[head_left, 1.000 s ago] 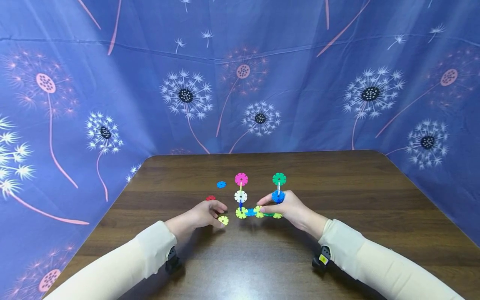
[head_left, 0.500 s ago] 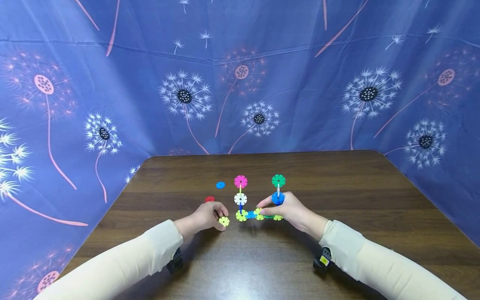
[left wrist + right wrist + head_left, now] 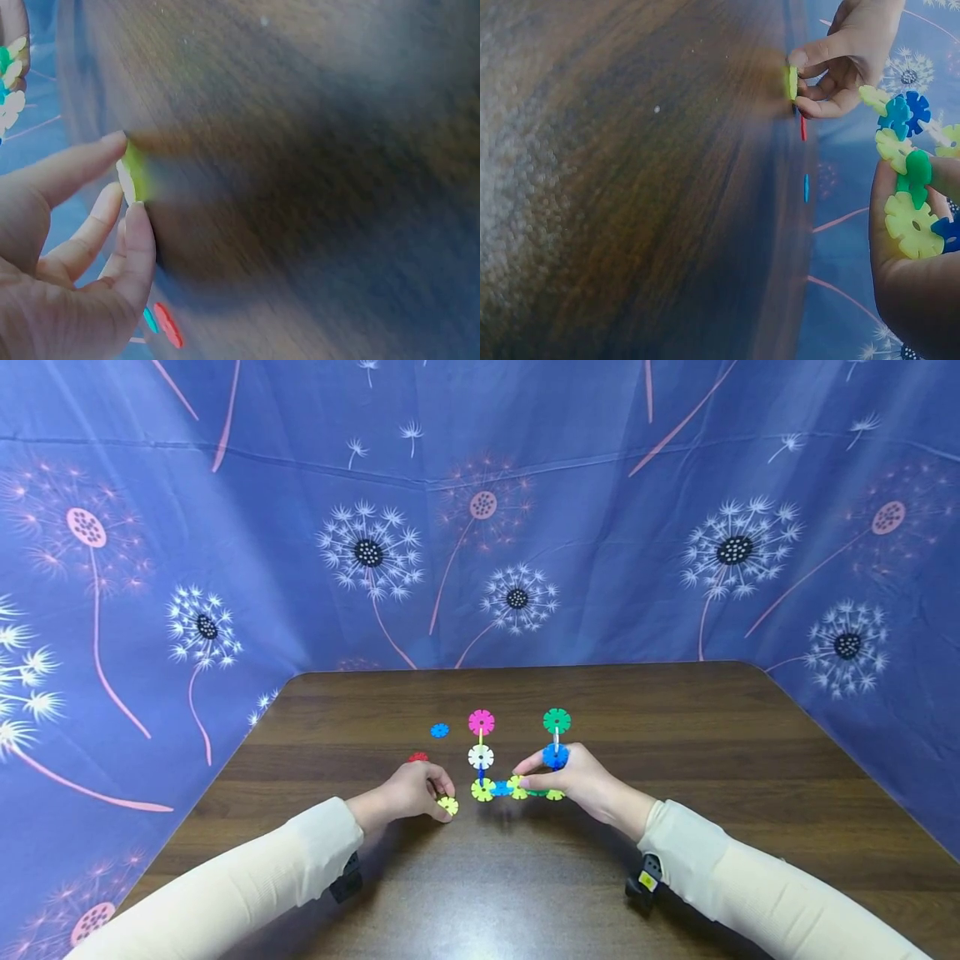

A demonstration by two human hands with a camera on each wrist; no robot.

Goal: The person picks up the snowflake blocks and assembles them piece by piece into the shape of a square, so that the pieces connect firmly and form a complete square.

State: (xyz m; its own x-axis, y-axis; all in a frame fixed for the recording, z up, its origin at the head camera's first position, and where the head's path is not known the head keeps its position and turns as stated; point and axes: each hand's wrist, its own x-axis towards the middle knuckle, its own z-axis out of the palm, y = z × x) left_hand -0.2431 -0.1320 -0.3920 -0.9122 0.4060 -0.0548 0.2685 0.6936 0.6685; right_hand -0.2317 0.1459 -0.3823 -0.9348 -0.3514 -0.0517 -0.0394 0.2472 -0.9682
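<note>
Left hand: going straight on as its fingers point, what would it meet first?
Probably the yellow disc at the lower left corner of the structure the right hand holds. Depth is unclear; it may miss.

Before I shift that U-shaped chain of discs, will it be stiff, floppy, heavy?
The U-shaped chain looks fairly stiff, since both its sides run straight in the head view. Its joints may still twist or pop apart, as neighbouring discs meet only at their edges. It is probably light for its size, being thin and full of gaps.
</note>
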